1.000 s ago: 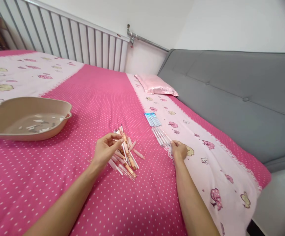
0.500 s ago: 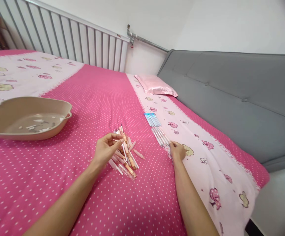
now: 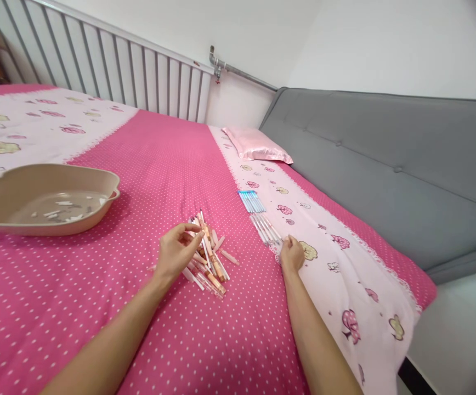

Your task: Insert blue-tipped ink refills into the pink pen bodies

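Observation:
My left hand (image 3: 179,249) hovers at the left side of a loose pile of pens (image 3: 209,258), in pink, white, orange and clear tones. Its thumb and index finger curve toward each other with a gap between, and I see nothing held there. At the lower end of a neat row of clear, whitish pens (image 3: 265,228) is my right hand (image 3: 292,253). Its fingers are curled closed beside the nearest pen end; what they hold, if anything, is hidden. A row of blue-capped pens (image 3: 251,201) lies just beyond, side by side.
A beige basin (image 3: 94,216) with small white and grey pieces inside stands on the bed at left. A pink pillow (image 3: 256,145) rests near the grey headboard (image 3: 369,148). Along the wall runs a white radiator (image 3: 110,60). The dotted pink bedspread (image 3: 230,340) lies beneath everything.
The view has shifted slightly. My right hand has drawn a little away from the ends of the clear pens. My left hand stays by the pile; a small pinkish bit now shows beside its wrist.

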`<state>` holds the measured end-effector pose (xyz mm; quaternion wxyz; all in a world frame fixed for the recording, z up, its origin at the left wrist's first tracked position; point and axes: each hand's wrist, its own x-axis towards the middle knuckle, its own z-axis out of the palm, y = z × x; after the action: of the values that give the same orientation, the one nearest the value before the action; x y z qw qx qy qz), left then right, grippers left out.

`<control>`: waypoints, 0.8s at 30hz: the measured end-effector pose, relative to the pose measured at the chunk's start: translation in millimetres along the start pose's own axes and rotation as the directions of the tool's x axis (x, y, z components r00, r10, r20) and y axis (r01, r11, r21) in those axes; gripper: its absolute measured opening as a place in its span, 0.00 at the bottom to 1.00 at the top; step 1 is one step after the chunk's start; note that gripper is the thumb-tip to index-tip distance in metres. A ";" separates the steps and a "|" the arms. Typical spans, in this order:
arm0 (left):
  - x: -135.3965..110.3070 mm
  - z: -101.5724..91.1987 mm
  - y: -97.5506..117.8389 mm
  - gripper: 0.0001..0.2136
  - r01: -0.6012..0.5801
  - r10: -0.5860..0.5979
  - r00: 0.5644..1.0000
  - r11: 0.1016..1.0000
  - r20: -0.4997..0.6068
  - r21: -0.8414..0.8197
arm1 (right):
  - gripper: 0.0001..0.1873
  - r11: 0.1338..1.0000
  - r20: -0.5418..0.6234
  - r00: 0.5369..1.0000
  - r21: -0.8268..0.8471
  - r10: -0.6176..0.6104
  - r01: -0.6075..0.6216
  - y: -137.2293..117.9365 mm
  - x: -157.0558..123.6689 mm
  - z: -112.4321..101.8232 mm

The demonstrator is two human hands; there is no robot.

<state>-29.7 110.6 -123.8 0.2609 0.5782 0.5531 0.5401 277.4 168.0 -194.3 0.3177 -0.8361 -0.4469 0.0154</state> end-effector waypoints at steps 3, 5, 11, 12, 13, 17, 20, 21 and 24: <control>0.0 0.8 -9.7 0.13 -0.190 0.204 0.977 0.965 -0.061 0.179 | 0.27 1.000 0.002 1.000 -0.024 -0.013 0.013 1.8 -2.6 0.8; -0.2 2.0 -15.7 0.13 -0.269 0.304 0.947 0.927 -0.101 0.262 | 0.29 0.999 0.013 1.000 -0.042 -0.017 0.018 2.7 -6.5 0.1; -4.8 3.1 -29.2 0.12 -0.339 0.468 0.867 0.807 -0.173 0.484 | 0.32 0.993 0.083 0.996 -0.104 -0.045 0.054 9.5 -27.7 -9.3; -6.5 2.4 -30.4 0.13 -0.347 0.485 0.858 0.792 -0.172 0.502 | 0.32 0.991 0.096 0.994 -0.117 -0.047 0.058 11.7 -31.6 -11.8; -8.6 1.4 -31.2 0.13 -0.351 0.496 0.851 0.781 -0.172 0.516 | 0.33 0.990 0.108 0.993 -0.130 -0.047 0.061 14.0 -35.5 -14.5; -22.4 -6.6 -31.1 0.15 -0.364 0.503 0.854 0.762 -0.136 0.535 | 0.34 0.979 0.156 0.987 -0.188 -0.047 0.077 24.8 -49.4 -25.5; -40.6 -18.2 -29.7 0.17 -0.362 0.505 0.855 0.744 -0.119 0.562 | 0.35 0.968 0.184 0.982 -0.232 -0.052 0.095 33.9 -58.9 -33.8; -48.3 -23.2 -29.1 0.17 -0.355 0.503 0.857 0.734 -0.112 0.579 | 0.35 0.964 0.190 0.980 -0.246 -0.052 0.099 37.0 -61.9 -36.6; -74.8 -41.6 -27.8 0.18 -0.325 0.465 0.882 0.712 -0.071 0.622 | 0.36 0.954 0.209 0.976 -0.278 -0.054 0.113 46.0 -70.1 -45.0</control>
<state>-63.0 36.3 -162.2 -0.1192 0.6711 0.5816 0.4441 283.2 73.3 -201.6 0.1466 -0.8480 -0.5089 0.0201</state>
